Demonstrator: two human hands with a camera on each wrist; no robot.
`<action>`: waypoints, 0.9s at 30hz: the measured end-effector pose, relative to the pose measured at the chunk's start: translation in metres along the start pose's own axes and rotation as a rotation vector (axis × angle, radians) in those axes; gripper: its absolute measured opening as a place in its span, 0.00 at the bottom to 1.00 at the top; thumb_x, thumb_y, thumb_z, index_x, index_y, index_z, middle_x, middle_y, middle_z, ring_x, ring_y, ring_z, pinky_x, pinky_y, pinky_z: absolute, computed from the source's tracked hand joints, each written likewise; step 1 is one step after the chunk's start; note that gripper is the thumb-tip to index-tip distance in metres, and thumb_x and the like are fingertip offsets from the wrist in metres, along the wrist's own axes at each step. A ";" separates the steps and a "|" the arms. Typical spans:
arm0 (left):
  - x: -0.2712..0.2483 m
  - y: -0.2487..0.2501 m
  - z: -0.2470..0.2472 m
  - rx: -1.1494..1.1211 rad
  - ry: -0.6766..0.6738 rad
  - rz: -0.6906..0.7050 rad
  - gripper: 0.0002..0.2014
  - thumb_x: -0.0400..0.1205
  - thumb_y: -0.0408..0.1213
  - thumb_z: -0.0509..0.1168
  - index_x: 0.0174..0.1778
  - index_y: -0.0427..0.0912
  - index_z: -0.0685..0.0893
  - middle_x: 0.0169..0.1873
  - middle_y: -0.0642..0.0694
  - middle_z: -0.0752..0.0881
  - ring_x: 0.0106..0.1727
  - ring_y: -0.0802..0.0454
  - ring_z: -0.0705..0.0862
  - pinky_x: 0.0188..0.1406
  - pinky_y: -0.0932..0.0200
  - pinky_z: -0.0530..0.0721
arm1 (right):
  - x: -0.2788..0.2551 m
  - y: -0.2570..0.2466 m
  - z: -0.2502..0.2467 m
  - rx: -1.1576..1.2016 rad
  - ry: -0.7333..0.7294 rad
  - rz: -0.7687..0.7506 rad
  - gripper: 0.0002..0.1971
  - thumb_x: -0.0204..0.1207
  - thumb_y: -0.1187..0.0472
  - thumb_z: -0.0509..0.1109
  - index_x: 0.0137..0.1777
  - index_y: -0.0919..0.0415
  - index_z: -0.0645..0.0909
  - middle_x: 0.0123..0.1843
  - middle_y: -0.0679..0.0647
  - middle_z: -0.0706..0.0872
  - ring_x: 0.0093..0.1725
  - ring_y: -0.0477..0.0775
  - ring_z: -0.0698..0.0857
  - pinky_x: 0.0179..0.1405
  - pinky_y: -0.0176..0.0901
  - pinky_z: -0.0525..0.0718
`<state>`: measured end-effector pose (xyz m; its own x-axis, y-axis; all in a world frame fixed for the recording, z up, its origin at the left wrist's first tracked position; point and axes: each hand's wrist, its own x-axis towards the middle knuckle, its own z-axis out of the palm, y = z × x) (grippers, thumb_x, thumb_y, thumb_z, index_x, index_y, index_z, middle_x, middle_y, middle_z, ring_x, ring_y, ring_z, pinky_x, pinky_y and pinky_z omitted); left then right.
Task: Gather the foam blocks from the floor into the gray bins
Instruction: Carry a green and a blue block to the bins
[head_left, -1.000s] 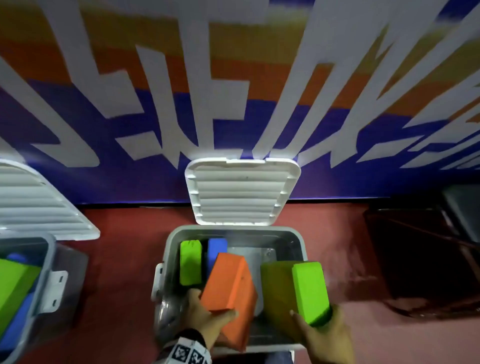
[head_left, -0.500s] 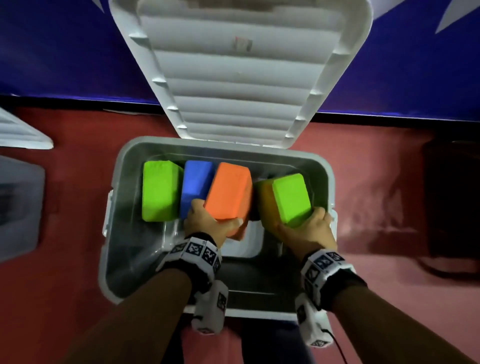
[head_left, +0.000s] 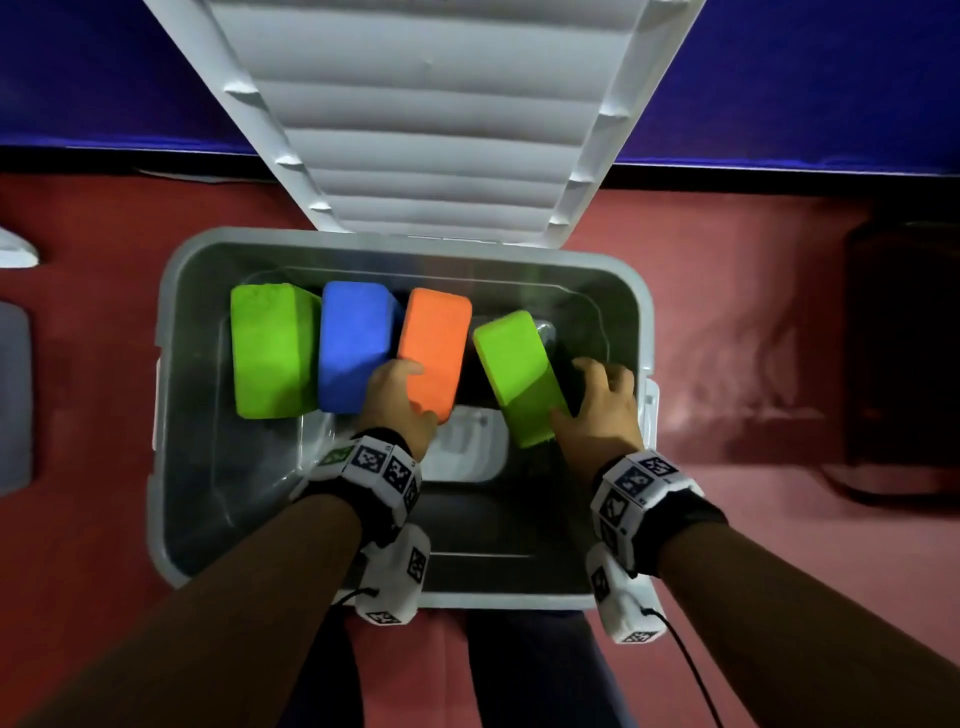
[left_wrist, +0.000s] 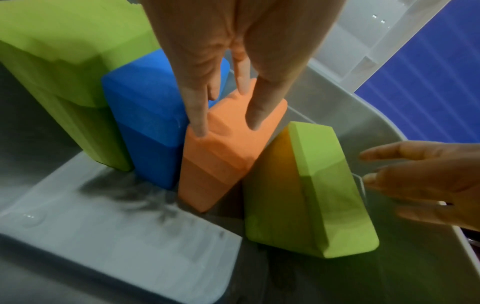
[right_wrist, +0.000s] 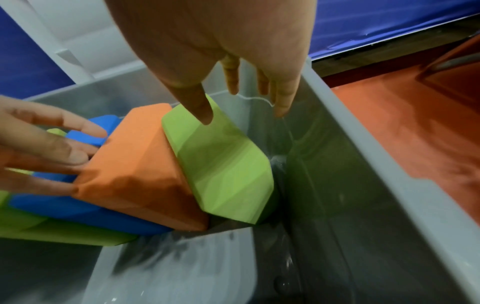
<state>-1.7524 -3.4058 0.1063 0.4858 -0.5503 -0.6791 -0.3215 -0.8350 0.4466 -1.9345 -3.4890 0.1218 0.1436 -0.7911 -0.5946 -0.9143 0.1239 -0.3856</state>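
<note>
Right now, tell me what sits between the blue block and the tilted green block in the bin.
Only the orange block, with the left hand on it, between the blue block and tilted green block; clearest in the head view.

We find no words, brands or numbers that we can read in these views. The only signs are the black-and-white square coded markers on the left wristband (head_left: 375, 464) and the right wristband (head_left: 635, 482), and on the small white camera units hanging under each wrist; they carry patterns, not letters. The bin (head_left: 171, 364), its lid (head_left: 431, 130) and the foam blocks show us no label or print, and the blue wall (head_left: 831, 78) is bare of lettering here.
</note>
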 end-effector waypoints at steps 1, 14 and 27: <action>-0.004 0.000 -0.003 0.007 -0.008 0.013 0.24 0.74 0.23 0.66 0.68 0.38 0.75 0.68 0.40 0.72 0.48 0.50 0.77 0.47 0.70 0.68 | -0.005 0.000 -0.002 0.012 -0.004 0.010 0.30 0.70 0.62 0.72 0.73 0.60 0.71 0.71 0.63 0.67 0.68 0.66 0.73 0.69 0.54 0.73; -0.067 -0.020 -0.076 -0.132 -0.016 0.077 0.21 0.76 0.30 0.67 0.66 0.41 0.78 0.63 0.37 0.76 0.59 0.39 0.80 0.61 0.59 0.74 | -0.098 -0.063 0.001 -0.047 -0.163 -0.008 0.22 0.75 0.61 0.71 0.69 0.61 0.74 0.66 0.62 0.73 0.59 0.64 0.81 0.60 0.44 0.73; -0.205 -0.226 -0.238 -0.547 0.200 -0.388 0.14 0.81 0.33 0.60 0.62 0.39 0.79 0.54 0.41 0.85 0.49 0.44 0.81 0.41 0.62 0.74 | -0.249 -0.253 0.081 -0.113 -0.375 -0.360 0.04 0.77 0.60 0.70 0.51 0.55 0.81 0.42 0.50 0.84 0.42 0.52 0.82 0.35 0.34 0.72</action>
<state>-1.5856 -3.1049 0.2832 0.6400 -0.1580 -0.7520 0.3350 -0.8234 0.4581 -1.7083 -3.2748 0.3107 0.5621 -0.5009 -0.6581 -0.8146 -0.1977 -0.5453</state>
